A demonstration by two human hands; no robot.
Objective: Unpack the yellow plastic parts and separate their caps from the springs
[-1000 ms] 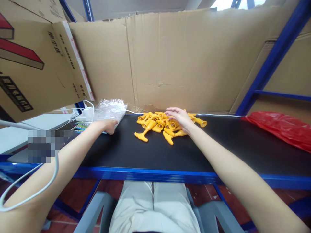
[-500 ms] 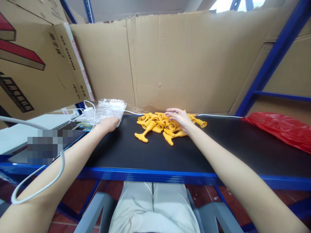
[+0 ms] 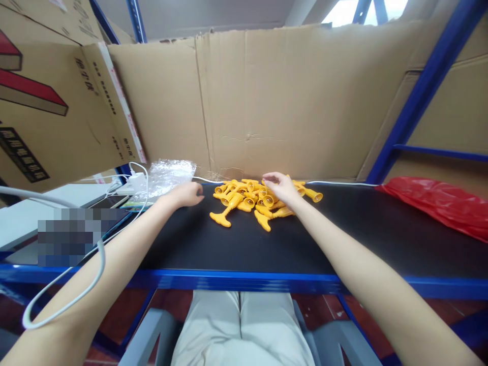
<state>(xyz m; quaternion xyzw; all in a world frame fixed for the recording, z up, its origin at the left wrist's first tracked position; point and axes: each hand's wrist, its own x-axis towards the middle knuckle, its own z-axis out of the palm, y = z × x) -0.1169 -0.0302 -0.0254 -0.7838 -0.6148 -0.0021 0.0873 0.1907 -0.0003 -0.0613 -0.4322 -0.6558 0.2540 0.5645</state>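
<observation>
A heap of yellow plastic pieces, each with a T-shaped handle and a hollow flared end, lies in the middle of the black tabletop. Over the heap's right side is my right hand, its fingers stretched out to the left; whether they touch a piece is hidden. To the left of the heap, my left hand is apart from it, fingers loosely bent with a small gap at the tips and nothing visible between them. Beside that hand, a clear crinkled plastic bag lies behind the wrist.
A red plastic bag sits at the right. White cables and a charger are at the left, one cable looping over my left forearm. Cardboard walls the back; a blue rail edges the front.
My left hand has moved right, off the clear plastic bag and towards the yellow heap. My right hand stays over the heap. The view has shifted slightly.
</observation>
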